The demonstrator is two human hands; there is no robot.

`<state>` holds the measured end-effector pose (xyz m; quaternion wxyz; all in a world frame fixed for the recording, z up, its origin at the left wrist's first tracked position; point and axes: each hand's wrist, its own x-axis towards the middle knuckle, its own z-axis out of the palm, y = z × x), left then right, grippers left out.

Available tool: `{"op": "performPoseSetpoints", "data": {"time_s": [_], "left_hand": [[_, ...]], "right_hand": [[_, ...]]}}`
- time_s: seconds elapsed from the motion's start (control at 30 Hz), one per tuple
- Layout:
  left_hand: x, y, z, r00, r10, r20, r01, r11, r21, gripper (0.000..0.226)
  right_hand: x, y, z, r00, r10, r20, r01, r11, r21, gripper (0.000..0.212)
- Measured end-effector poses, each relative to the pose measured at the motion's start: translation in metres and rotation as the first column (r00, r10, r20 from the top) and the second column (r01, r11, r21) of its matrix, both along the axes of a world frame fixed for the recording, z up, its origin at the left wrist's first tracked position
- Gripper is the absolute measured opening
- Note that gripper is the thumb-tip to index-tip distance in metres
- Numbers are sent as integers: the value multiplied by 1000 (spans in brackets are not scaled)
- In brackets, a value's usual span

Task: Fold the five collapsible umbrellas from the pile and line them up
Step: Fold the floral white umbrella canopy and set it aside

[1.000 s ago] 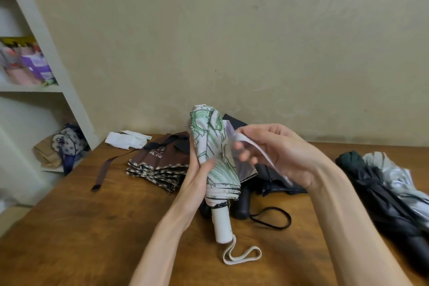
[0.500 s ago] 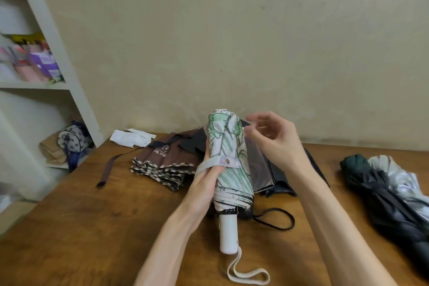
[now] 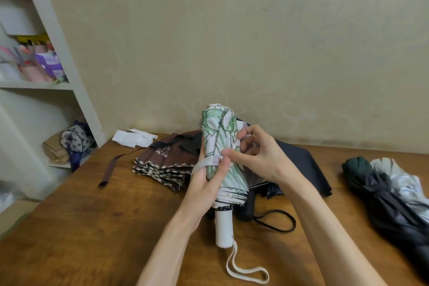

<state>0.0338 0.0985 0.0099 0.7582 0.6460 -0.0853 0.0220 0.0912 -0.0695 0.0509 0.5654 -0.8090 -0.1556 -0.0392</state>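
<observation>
I hold a rolled white umbrella with green leaf print (image 3: 219, 137) upright over the wooden table (image 3: 97, 227); its white handle and wrist loop hang below. My left hand (image 3: 204, 180) grips the canopy, its thumb pressing the pale closing strap (image 3: 204, 163) against the fabric. My right hand (image 3: 251, 153) curls round the canopy's right side, its thumb meeting the strap's end. Behind lie a brown umbrella (image 3: 167, 160) with a checked hem and a black umbrella (image 3: 299, 165), both loose. At the right edge lie a dark green umbrella (image 3: 380, 197) and a silver umbrella (image 3: 404, 183).
A white shelf unit (image 3: 76, 90) stands left of the table, with boxes and a patterned bag (image 3: 75, 139) on its shelves. Folded white paper (image 3: 132, 138) lies at the table's back edge. A beige wall runs behind. A black wrist cord (image 3: 276, 222) lies near the handle.
My right hand let the strap go round the canopy, then came back down onto the fabric. The strap now wraps the roll, pinned under my left thumb. The umbrella drifted slightly right.
</observation>
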Motion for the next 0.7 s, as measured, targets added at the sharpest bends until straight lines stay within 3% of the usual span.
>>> {"op": "performPoseSetpoints", "data": {"time_s": [0.13,0.27,0.43,0.57,0.7], "left_hand": [[0,-1,-1,1000,-5,-13,5,1000,-12,31],[-4,-4,-2,999,-42,2,42,999,24,48],[-5,-1,-2,999,-44,5,43,995,93,43],[-7,6,-1,999,-44,15,42,990,133,44],[-9,5,4,995,-97,34,88,975,203,49]], "right_hand": [[0,-1,7,999,-34,7,31,974,225,34],[4,0,4,982,-182,48,157,932,326,31],[3,-11,9,952,-77,296,10,975,221,15],[4,-19,14,936,-96,338,58,991,120,7],[4,-23,18,931,-152,331,122,987,109,16]]}}
